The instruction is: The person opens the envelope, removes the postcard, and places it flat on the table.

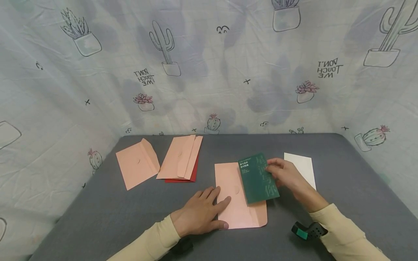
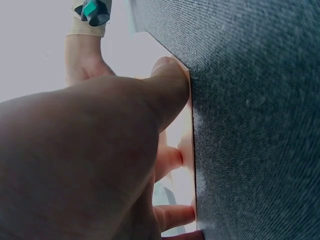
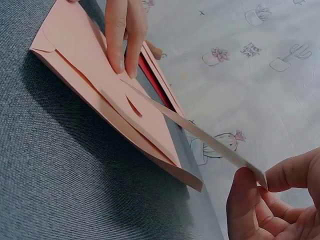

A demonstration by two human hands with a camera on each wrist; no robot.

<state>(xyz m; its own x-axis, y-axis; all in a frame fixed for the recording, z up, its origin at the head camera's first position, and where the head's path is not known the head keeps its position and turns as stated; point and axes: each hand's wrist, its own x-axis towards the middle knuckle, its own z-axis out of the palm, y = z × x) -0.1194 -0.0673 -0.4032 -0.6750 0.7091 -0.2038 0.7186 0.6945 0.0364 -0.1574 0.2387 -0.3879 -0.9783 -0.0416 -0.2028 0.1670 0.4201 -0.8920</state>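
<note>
My right hand (image 1: 285, 175) pinches the right edge of a dark green card (image 1: 258, 181) with pale print, between thumb and fingers. In the right wrist view the card (image 3: 210, 142) is edge-on and tilted, its far end at a pink envelope (image 3: 82, 42). That envelope (image 1: 226, 181) lies on the table with its flap opened on the right side. The card overlaps it in the head view. My left hand (image 1: 203, 212) rests with spread fingers on the envelope's left edge; its thumb and fingertips (image 2: 172, 216) press there in the left wrist view.
Farther left lie a pink envelope (image 1: 137, 163) and a stack of pink envelopes (image 1: 177, 156) with a red piece (image 1: 192, 174) underneath. A white card (image 1: 302, 166) is behind my right hand. The grey table (image 1: 130, 214) ends at a cactus-print curtain (image 1: 209, 72).
</note>
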